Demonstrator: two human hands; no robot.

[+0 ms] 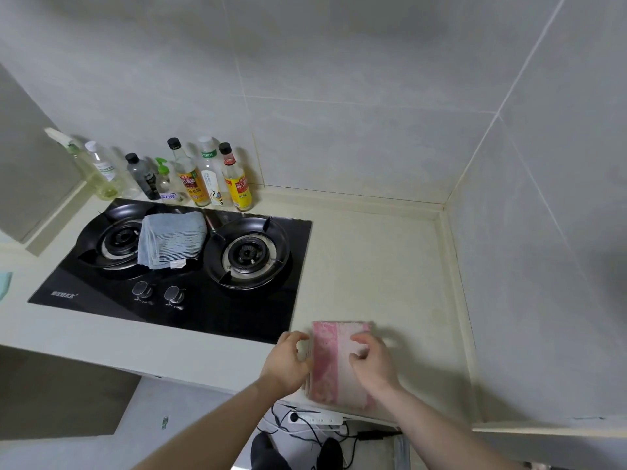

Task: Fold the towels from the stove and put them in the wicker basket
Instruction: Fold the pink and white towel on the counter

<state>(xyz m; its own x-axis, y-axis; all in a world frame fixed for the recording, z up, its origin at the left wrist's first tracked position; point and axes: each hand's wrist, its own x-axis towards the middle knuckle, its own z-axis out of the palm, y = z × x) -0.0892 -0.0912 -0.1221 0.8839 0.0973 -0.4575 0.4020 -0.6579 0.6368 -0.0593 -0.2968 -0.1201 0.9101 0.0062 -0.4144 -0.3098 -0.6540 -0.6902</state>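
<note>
Here both hands' curled fingers (359,340) pinch the pink towel (330,364); bottle labels (191,186) unreadable.

The counter (373,259) lay bare between the stove (190,286) and the right wall (543,232), giving open passage to the corner. A row of bottles (190,178) stood against the back wall behind the stove, blocking reach there. A blue towel (173,240) lay between the two burners. Both hands and the pink towel (336,364) occupied the front edge near the stove's right corner.
</note>
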